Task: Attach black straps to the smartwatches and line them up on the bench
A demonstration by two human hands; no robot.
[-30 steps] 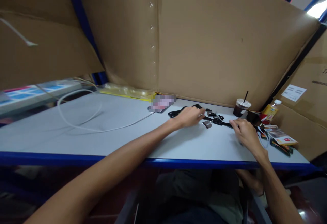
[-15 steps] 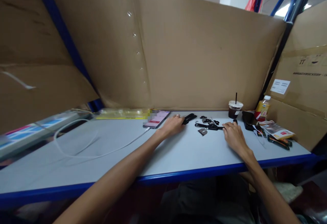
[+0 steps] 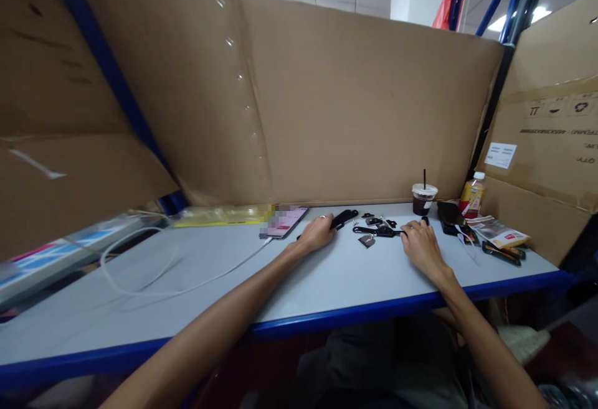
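My left hand (image 3: 317,233) is closed around a long black tool (image 3: 344,218), whose rounded end sticks out to the right past the fingers. Its exact kind I cannot make out. My right hand (image 3: 421,244) lies with bent fingers on a second slim black tool (image 3: 380,231), which reaches left along the table; a dark tip shows above the fingers. Between the hands are several small black and metal pieces (image 3: 374,220). A flat grey metal plate (image 3: 367,241) rests just in front of the second tool.
Left of my hands lies a phone (image 3: 284,221) with a white cable (image 3: 224,271). A lidded drink cup (image 3: 424,198), a bottle (image 3: 473,196), a black case (image 3: 450,217) and a packet (image 3: 499,233) are at right. Cardboard walls (image 3: 364,110) surround the table (image 3: 299,287).
The view has tilted up and shifted slightly right. My left hand has drawn a little back with its black tool, and more of the tool shows. My right hand stays on the other one.
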